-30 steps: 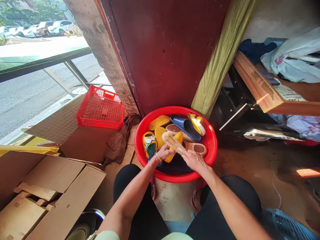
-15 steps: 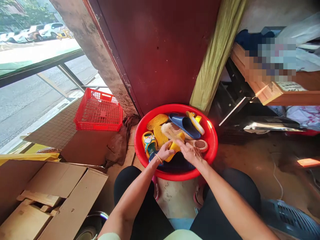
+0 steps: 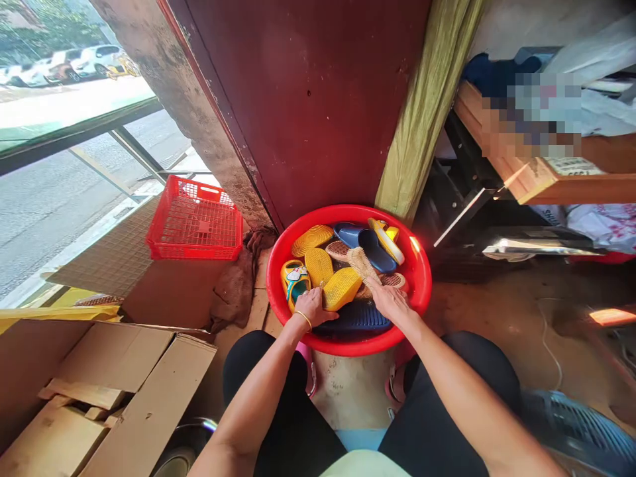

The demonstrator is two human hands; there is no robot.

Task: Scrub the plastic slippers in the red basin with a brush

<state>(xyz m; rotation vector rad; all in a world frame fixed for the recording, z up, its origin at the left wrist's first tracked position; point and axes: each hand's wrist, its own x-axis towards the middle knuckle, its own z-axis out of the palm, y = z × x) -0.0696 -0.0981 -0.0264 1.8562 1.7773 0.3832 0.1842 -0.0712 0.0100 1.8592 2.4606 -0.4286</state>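
Between my knees stands a red basin (image 3: 423, 265) full of slippers. My left hand (image 3: 311, 308) is closed on the heel end of a yellow slipper (image 3: 342, 289), whose textured sole faces up. A scrubbing brush (image 3: 362, 265) with pale bristles is gripped in my right hand (image 3: 392, 303), just right of that slipper. Around them lie a navy slipper (image 3: 376, 252), a yellow slipper with a cartoon patch (image 3: 297, 278), and several more yellow and brown-soled ones. A dark blue ribbed slipper (image 3: 362, 317) lies below my hands, partly hidden by them.
A red plastic crate (image 3: 196, 222) sits on cardboard to the left. An open cardboard box (image 3: 144, 404) with wood pieces is at lower left. A dark red door (image 3: 308, 119) rises behind the basin. A fan (image 3: 571, 424) stands at lower right, below a wooden shelf (image 3: 561, 179).
The yellow slipper has turned so its sole faces up and lies lower. My right hand has moved right with the brush, off the slipper. My left hand has shifted to the left.
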